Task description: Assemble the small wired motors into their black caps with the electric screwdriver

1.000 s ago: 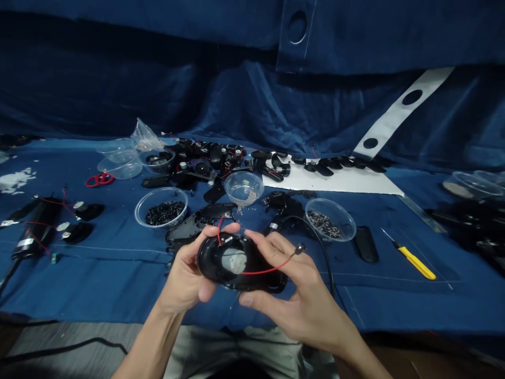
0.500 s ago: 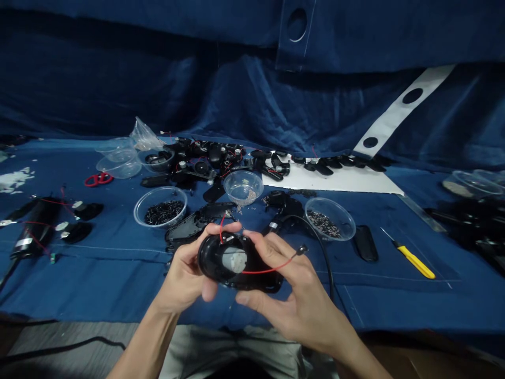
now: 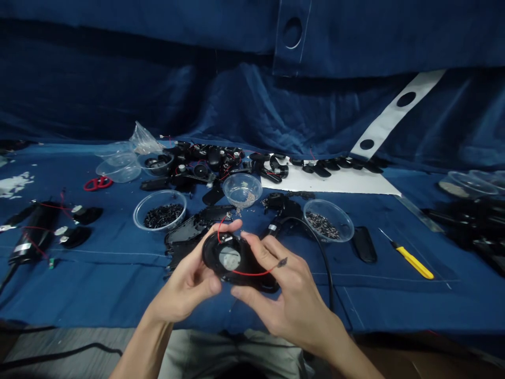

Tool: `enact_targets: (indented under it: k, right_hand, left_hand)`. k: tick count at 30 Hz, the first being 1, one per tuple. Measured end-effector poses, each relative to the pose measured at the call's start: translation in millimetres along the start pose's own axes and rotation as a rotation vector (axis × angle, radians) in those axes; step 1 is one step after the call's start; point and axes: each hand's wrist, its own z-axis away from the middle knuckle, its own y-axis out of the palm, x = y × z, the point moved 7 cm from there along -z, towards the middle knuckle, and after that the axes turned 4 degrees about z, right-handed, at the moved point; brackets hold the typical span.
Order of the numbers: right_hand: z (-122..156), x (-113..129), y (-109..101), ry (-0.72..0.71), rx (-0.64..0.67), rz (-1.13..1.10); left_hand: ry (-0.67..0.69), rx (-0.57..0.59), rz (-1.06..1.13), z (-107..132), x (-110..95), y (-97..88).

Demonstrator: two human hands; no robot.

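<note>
Both hands hold one black oval plastic housing above the front of the blue cloth. A silver round motor sits inside it. My left hand grips its left side, thumb under, forefinger over the top rim. My right hand grips the right side, fingers curled over it. A thin red wire runs from the housing across my right fingers to a small dark end.
Three clear cups stand behind: black screws, small silver bits, dark bits. A yellow-handled screwdriver lies right. Black parts and wires are heaped at the back, red scissors left, a black cable beside my right hand.
The hands have turned the housing a little and drawn it closer together; the wire's dark end has dropped nearer my right fingers. The view shifted slightly.
</note>
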Motion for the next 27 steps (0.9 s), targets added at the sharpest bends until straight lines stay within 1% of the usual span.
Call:
enact_targets:
  k: [3,5,11,15,18,20,22,24,25,26,27]
  right_hand:
    - [-0.5,0.6,2.3,-0.011,-0.005,0.059]
    - [0.6,-0.3,4.1,-0.005,0.003,0.083]
    - [2.4,-5.9,6.3,0.034,0.029,0.116]
    - [1.6,-9.0,16.3,0.100,0.115,0.117]
    - [4.9,-6.9,26.4,0.147,0.182,0.125]
    - [7.8,-6.4,28.8,0.164,0.219,0.133]
    - [8.6,-10.7,20.0,0.144,0.210,0.101]
    - [5.6,-29.1,-6.6,0.145,0.098,0.065]
    - [3.2,-46.1,-25.3,0.178,0.015,0.065]
    - [1.1,-69.3,-45.2,0.261,-0.063,0.137]
    - [-1.0,-96.7,-61.0,0.375,-0.067,0.264]
  left_hand:
    - [-0.035,-0.041,0.063,-2.0,4.7,0.8]
    - [-0.039,-0.074,0.064,-3.1,7.6,0.3]
    - [-0.006,-0.124,0.053,-5.3,17.6,-1.4]
    - [0.010,-0.242,0.100,-0.2,29.5,-7.5]
    - [-0.027,-0.357,0.101,8.4,40.8,-13.9]
    - [-0.054,-0.411,0.088,13.8,45.5,-16.1]
    - [-0.084,-0.447,0.095,18.0,47.4,-16.4]
    - [-0.116,-0.490,0.129,21.9,47.2,-17.6]
    - [-0.128,-0.513,0.152,23.9,46.5,-18.9]
    - [-0.140,-0.531,0.173,25.7,45.8,-20.5]
    - [-0.150,-0.543,0.189,27.2,45.0,-22.3]
